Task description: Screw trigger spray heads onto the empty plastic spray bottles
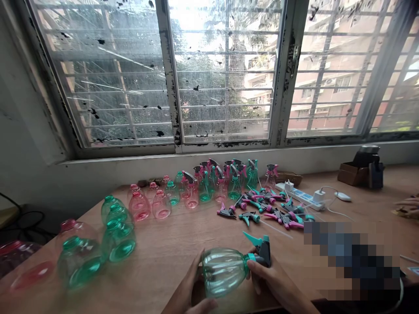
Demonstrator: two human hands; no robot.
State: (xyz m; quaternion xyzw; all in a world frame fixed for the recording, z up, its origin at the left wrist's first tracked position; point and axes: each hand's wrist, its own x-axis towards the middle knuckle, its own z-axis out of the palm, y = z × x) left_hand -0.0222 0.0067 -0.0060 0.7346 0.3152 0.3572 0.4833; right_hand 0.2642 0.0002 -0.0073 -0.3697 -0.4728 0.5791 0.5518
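Observation:
A clear green spray bottle (224,270) lies on its side in the air above the table's near edge, its base to the left. My left hand (193,283) is wrapped round the base end. At the neck, my right hand (265,272) grips the teal collar of the black and teal trigger sprayer (263,250). The sprayer sits on the bottle's mouth; whether it is screwed tight I cannot tell. Beyond my hands lies a pile of loose trigger sprayers (271,203), pink, teal and black, some with thin tubes.
Open green bottles (119,240) and pink bottles (140,206) stand to the left. Several bottles with sprayers fitted (221,185) line the window side. A white power strip (299,195), a brown box (353,173) and another person's hand (407,207) are at the right.

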